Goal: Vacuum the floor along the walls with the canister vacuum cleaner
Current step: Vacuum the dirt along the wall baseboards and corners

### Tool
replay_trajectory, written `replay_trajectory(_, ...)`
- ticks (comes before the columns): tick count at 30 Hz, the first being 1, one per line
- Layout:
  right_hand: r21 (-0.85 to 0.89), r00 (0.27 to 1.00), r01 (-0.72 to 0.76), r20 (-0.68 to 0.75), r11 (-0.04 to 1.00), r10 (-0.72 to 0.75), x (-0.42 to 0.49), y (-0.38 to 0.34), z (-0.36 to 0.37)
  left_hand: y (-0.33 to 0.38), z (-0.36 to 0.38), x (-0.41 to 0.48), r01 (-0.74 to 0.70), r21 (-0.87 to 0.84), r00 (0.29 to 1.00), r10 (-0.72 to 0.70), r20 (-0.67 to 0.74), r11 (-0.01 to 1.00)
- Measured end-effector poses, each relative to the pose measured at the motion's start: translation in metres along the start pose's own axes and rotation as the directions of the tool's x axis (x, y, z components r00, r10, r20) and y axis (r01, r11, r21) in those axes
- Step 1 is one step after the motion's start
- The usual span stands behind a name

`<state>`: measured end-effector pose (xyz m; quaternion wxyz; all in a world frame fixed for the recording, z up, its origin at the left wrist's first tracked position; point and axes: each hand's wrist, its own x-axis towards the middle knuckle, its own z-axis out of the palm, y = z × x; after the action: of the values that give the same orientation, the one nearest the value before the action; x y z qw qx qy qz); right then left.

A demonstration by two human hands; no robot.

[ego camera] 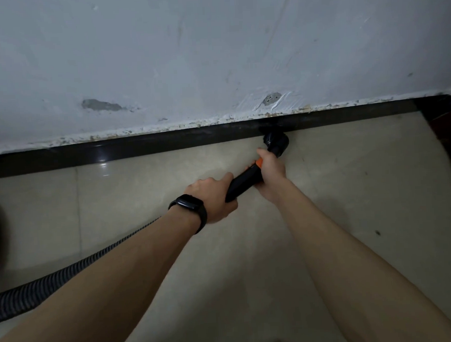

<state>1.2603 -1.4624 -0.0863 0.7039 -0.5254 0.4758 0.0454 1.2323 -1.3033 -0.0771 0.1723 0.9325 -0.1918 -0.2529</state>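
vacuum nozzle (277,142) against skirting (140,149); hands (211,197) (271,172) grip wand (243,182).

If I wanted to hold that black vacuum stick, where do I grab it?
Grab the straight black handle, between the orange band and the hose. It is a slim round tube, easy to close around. Come from above, because it slants down to the nozzle at the baseboard. The left hand grips its rear end, the right hand its orange end.
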Motion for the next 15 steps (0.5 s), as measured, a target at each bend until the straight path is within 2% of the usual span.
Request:
replay_trajectory(8, -0.047, 0.999, -0.013, 0.043, 0.999, 0.015, -0.025, 0.027, 0.027, -0.036, 0.001, -0.033, 0.016, -0.054, 1.000, -0.016, 0.006, 0.998)
replay_trajectory(15, -0.013, 0.996, -0.021, 0.083, 1.000, 0.022, -0.047, 0.057, 0.059, -0.074, -0.005, -0.064, 0.049, -0.036, 0.999, -0.048, 0.021, 0.998)
